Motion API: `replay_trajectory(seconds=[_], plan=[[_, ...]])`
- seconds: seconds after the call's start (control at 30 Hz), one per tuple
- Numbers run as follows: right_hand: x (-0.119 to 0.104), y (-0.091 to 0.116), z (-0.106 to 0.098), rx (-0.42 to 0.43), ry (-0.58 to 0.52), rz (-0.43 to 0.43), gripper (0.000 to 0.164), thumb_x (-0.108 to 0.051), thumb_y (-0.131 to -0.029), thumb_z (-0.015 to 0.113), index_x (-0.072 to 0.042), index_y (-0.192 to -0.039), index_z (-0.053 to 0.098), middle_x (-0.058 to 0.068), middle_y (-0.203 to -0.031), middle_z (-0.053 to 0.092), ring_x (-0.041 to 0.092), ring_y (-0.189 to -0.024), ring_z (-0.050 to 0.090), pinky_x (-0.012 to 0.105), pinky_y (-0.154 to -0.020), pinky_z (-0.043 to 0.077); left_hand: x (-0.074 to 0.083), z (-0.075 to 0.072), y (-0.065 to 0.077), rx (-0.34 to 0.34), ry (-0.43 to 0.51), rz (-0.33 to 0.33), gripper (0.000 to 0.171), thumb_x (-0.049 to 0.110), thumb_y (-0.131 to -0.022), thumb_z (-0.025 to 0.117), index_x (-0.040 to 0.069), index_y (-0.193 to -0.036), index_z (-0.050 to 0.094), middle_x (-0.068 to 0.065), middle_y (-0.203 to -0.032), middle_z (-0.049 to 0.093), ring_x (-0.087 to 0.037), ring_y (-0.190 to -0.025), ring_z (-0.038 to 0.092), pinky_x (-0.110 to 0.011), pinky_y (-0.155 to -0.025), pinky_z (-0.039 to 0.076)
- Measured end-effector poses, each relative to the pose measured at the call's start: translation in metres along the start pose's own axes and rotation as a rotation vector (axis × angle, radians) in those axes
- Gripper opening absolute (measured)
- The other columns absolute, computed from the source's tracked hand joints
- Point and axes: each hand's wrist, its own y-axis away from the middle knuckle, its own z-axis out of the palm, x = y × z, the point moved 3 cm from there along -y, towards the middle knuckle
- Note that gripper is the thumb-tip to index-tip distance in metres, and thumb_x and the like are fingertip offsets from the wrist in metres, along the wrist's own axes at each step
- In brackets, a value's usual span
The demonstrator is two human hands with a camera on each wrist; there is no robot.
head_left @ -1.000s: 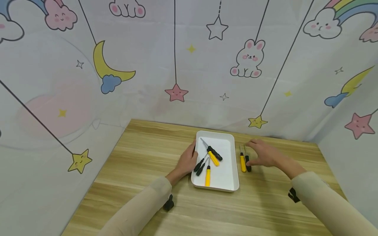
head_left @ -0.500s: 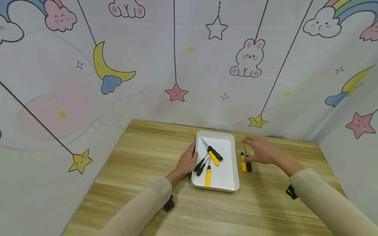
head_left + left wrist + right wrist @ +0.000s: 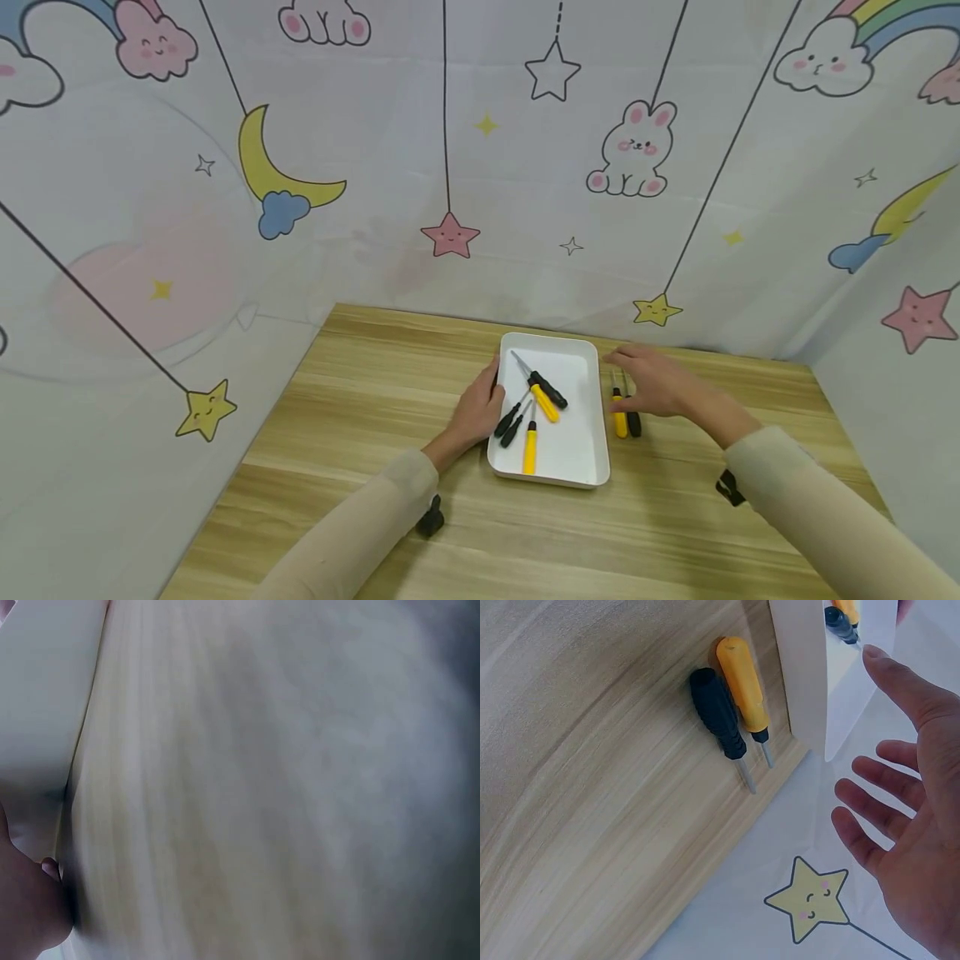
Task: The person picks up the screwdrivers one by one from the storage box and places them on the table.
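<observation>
A white rectangular tray [image 3: 576,446] holds several screwdrivers, among them a yellow-handled one [image 3: 530,450] near its front end and a long black one [image 3: 552,392] lying across another yellow one. My left hand [image 3: 477,406] grips the tray's left side, thumb at the rim and fingers along the outer wall. To the right of the tray, a yellow screwdriver [image 3: 741,682] and a black screwdriver [image 3: 715,709] lie side by side on the table. Over them hovers my right hand [image 3: 651,383], fingers spread and holding nothing, with its fingertips close to the tray's right wall.
The wood-grain table [image 3: 360,400] ends at the back against a white cartoon-print curtain [image 3: 360,250], which also rises along both sides. Dark wrist devices show below the left sleeve [image 3: 360,525] and the right sleeve [image 3: 817,500].
My right hand has shifted left, from above the black screwdriver toward the tray's right edge. My left hand, the tray and the screwdrivers stay as they were.
</observation>
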Motion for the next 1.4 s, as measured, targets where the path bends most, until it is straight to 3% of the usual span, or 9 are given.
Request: replay_trajectory(seconds=[0.3, 0.9, 1.4], plan=[[-0.003, -0.009, 0.005, 0.011, 0.005, -0.017, 0.084, -0.047, -0.087, 0.087, -0.001, -0.15, 0.056, 0.023, -0.149, 0.055, 0.047, -0.137, 0.051, 0.064, -0.111, 0.043, 0.001, 0.0, 0.0, 0.006, 0.002, -0.001, 0.059, 0.015, -0.111, 0.041, 0.004, -0.168, 0.026, -0.012, -0.17, 0.034, -0.028, -0.155, 0.034, -0.044, -0.126, 0.029], [-0.021, -0.034, 0.011, -0.051, -0.006, -0.012, 0.084, -0.043, -0.085, 0.089, -0.008, -0.153, 0.056, 0.019, -0.154, 0.053, 0.043, -0.139, 0.05, 0.062, -0.111, 0.044, 0.0, -0.001, -0.002, 0.007, 0.002, 0.01, 0.058, 0.013, -0.111, 0.04, 0.002, -0.167, 0.027, -0.013, -0.171, 0.033, -0.028, -0.156, 0.033, -0.044, -0.126, 0.028], [-0.033, -0.052, 0.021, -0.073, 0.009, -0.056, 0.083, -0.038, -0.086, 0.09, -0.008, -0.155, 0.054, 0.016, -0.154, 0.054, 0.039, -0.138, 0.052, 0.059, -0.112, 0.046, 0.0, -0.001, 0.001, 0.008, 0.024, 0.025, 0.058, 0.015, -0.112, 0.039, 0.002, -0.167, 0.027, -0.012, -0.171, 0.033, -0.027, -0.156, 0.033, -0.045, -0.126, 0.029]])
